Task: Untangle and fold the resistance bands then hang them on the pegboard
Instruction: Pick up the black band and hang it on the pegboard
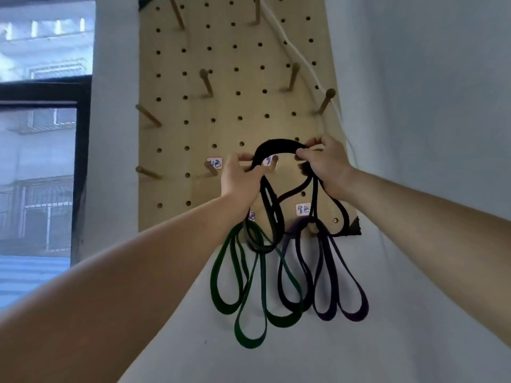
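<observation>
Black rubber resistance band (278, 146), floppy and stretchy, arches at frame centre; left hand (242, 176) and right hand (326, 164) pinch its folded top, best hold.

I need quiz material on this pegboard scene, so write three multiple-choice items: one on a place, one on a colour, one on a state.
1. Where does the green resistance band hang relative to the purple resistance band?
A. To its right
B. To its left
C. Above it

2. What colour is the band arched between the left hand and the right hand?
A. Red
B. Yellow
C. Black

3. What state is the black resistance band in?
A. Gripped by both hands in front of the pegboard
B. Lying on the floor
C. Hanging free from the top peg

Answers:
1 B, as the green loops dangle left of the purple ones.
2 C, as the arch between the hands is black.
3 A, as each hand's fingers pinch one end of the arch.
</observation>
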The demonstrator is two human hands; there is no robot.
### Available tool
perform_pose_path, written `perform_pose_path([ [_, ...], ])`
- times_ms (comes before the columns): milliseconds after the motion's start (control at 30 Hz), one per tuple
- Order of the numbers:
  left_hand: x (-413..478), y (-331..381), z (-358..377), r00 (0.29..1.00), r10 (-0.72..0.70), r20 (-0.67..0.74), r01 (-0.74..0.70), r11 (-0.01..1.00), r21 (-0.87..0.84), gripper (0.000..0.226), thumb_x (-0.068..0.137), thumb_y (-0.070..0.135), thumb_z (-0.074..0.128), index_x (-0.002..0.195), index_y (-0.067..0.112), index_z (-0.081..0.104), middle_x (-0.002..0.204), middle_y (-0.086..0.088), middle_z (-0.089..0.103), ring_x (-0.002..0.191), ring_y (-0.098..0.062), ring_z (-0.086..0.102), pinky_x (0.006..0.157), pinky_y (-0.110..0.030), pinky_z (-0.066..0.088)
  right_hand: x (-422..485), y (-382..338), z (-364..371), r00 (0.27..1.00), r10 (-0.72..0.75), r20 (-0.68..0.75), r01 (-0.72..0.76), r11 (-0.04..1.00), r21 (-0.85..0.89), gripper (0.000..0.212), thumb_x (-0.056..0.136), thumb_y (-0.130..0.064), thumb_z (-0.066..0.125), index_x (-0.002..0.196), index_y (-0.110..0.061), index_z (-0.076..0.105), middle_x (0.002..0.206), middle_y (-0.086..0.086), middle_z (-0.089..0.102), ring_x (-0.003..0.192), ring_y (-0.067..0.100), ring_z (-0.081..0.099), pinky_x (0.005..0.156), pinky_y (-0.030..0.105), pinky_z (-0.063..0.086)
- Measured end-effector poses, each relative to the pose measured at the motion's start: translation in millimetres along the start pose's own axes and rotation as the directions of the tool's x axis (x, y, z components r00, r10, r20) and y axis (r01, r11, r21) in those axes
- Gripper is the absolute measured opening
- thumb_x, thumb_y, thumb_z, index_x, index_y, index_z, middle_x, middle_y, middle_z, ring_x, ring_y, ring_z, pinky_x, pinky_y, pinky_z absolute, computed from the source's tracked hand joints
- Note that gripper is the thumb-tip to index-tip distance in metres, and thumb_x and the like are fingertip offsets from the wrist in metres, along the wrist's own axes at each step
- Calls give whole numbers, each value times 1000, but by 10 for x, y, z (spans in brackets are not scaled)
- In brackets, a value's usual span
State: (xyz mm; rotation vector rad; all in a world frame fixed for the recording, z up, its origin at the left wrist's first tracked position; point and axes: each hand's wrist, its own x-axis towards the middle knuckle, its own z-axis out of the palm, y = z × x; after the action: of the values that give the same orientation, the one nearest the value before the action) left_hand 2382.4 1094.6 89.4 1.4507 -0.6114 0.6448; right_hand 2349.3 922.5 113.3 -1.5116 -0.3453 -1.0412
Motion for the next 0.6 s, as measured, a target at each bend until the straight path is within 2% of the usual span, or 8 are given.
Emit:
perform_pose_path([
  [67, 138, -11, 55, 1000, 15, -24, -15, 1000, 5, 28, 87, 15, 71, 107, 29, 57, 102, -7, 74, 91, -29, 74, 83, -50, 62, 90, 59, -12, 1000, -2, -2, 2, 1000, -17, 19, 90, -6, 67, 105, -13, 57, 113, 22, 69, 73, 22, 62, 65, 30, 54],
  [233, 365, -146, 149, 998, 22, -56, -21, 1000, 19, 29, 89, 11, 70, 98, 34, 55, 101, -6, 73, 93, -31, 74, 82, -50, 62, 220, 250, 25, 1000, -7, 7, 7, 998, -55, 17, 91, -2, 64, 102, -14, 59, 110, 18, 67, 73, 21, 64, 68, 28, 59],
  [467, 608, -262, 299, 995, -42, -94, 41, 999, -22, 31, 92, 9, 66, 112, 28, 53, 104, -2, 69, 95, -23, 71, 86, -45, 61, 419, 359, 176, 998, -35, -54, 28, 992, -120, 26, 89, 4, 64, 93, -21, 57, 104, 14, 65, 89, 29, 70, 82, 39, 62],
  [600, 635, -312, 347, 993, -108, -54, 108, 994, 9, 36, 87, 15, 76, 110, 28, 51, 108, -5, 68, 97, -25, 70, 89, -45, 60, 425, 501, 272, 998, 55, -25, -59, 974, -217, 21, 89, 0, 67, 96, -18, 58, 98, 9, 65, 94, 28, 69, 82, 39, 60],
])
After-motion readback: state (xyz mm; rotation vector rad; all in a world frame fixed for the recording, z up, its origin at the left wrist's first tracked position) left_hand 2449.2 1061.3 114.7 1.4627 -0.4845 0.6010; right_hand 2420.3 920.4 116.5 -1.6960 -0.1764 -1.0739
